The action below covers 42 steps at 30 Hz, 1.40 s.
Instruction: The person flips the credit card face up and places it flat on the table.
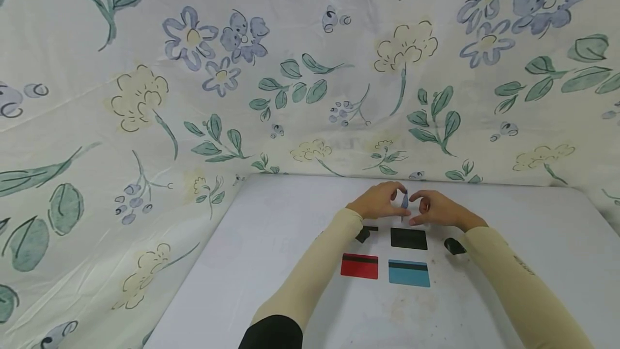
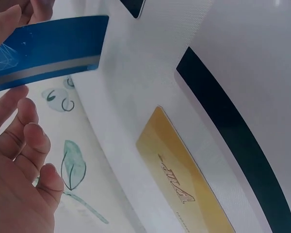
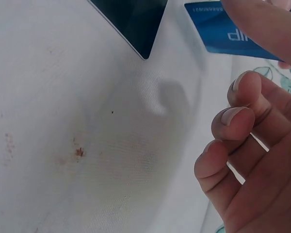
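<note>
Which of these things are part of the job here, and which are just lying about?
Part of the job:
dark blue card, held up
left hand, holding it
right hand, beside it

Apparently just lying on the table:
black card
red card
light blue card
gold card

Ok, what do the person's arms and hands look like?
The left sleeve is cream, with black fabric higher up the arm; the right sleeve is cream, with a dark marking too small to read. Both sleeves reach the wrists. The left hand and right hand are ungloved.
</note>
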Each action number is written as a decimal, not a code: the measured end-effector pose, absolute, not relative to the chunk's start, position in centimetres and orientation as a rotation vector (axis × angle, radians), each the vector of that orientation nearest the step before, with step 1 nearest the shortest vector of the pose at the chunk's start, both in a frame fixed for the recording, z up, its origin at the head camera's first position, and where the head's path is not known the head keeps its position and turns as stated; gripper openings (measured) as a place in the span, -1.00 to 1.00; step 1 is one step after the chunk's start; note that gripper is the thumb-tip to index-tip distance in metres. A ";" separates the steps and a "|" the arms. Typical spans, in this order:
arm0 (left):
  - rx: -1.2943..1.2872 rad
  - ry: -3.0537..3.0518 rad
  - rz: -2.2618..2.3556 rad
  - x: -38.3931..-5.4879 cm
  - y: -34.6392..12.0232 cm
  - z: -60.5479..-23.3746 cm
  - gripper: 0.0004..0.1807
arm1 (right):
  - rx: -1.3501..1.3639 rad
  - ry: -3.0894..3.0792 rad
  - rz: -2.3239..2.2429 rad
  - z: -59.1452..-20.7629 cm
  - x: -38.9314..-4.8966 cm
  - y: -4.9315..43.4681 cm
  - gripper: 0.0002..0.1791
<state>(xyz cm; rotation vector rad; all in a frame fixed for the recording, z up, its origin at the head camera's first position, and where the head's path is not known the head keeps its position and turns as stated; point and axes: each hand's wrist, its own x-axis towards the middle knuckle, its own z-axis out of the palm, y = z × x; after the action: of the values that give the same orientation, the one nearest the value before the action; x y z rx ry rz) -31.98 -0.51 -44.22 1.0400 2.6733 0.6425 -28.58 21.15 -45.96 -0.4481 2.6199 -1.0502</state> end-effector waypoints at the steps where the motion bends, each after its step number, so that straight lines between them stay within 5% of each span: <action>1: 1.043 2.673 0.646 -32.0 -0.5 -44.3 -0.31 | -0.441 2.619 -1.052 -45.9 -28.5 21.1 -0.23; 42: 1.092 2.580 0.791 -31.7 -0.5 -43.9 -0.37 | -0.429 2.552 -1.107 -47.3 -29.2 20.2 -0.15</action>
<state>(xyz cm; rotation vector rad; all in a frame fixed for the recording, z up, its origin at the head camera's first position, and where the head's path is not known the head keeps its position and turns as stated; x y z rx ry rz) -31.69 -0.51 -43.87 1.0924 2.5797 0.7907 -29.21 20.19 -47.29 -0.4286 2.5521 -1.1072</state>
